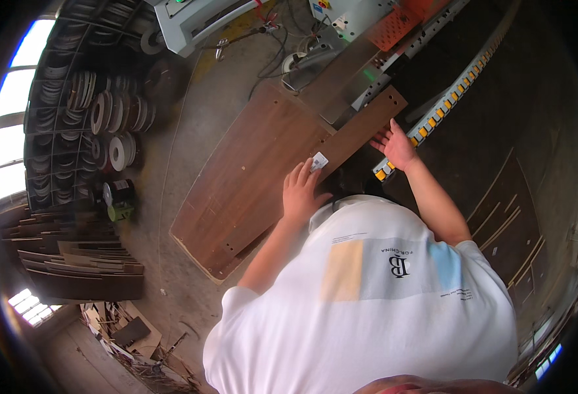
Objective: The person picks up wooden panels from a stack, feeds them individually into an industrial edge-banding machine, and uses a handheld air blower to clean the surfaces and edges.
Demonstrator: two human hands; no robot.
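A long, narrow brown wood-look board [368, 119] with small holes near its far end runs diagonally in front of me. My left hand [299, 194] lies on it with fingers stretched, the fingertips beside a white label [318, 161]. Close to the board's right edge, toward the far end, is my right hand [399, 148], palm turned up and fingers apart. Whether its fingers touch the edge, I cannot tell. To the left, a wider brown panel [253, 144] lies flat alongside the narrow board.
Machinery with an orange-red part [400, 27] stands at the far side, near a white machine housing [177, 29]. A rail with yellow rollers [440, 113] runs along the right. Racked rolls of edging [123, 151] and stacked boards [79, 262] are left; more panels [512, 223] lie right.
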